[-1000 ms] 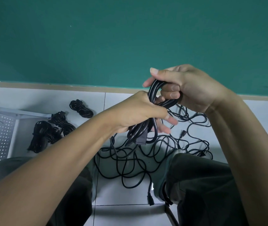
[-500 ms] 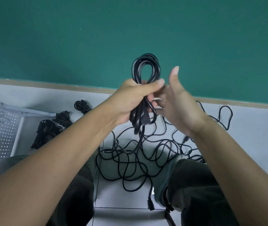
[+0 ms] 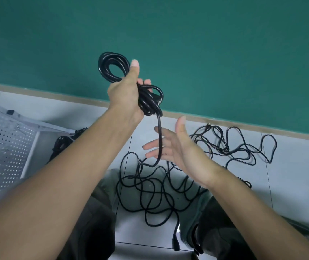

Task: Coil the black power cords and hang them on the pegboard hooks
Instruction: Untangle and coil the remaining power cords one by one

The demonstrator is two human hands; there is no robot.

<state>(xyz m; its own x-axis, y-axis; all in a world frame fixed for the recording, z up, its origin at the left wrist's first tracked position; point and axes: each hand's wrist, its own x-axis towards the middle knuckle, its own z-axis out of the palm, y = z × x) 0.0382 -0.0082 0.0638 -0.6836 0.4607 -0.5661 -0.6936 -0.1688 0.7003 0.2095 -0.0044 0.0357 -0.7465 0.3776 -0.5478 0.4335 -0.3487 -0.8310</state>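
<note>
1. Nearest: the tangle of loose thin black power cord [image 3: 150, 190] lies on the pale tiled floor [image 3: 290, 184] between the knees, spreading right toward the wall. How many cords it holds cannot be told; one plug end [image 3: 176, 243] shows. Risk: crossed loops may knot if the tail is pulled hard.
2. Right hand [image 3: 176, 147] is spread, fingers straight, gripping nothing; the hanging tail [image 3: 159, 139] crosses in front of its fingers. Risk: the tail swings clear before it is caught.
3. Left hand [image 3: 125, 92] is raised and clamped round one coiled bundle of black cord [image 3: 112, 66]. Risk: loops could spring loose if the grip slackens, since no wrap visibly secures them.
4. Far left: one white perforated metal pegboard [image 3: 1, 147] lies beside dark coiled bundles [image 3: 61, 145], partly hidden, count uncertain. No hooks can be made out.
</note>
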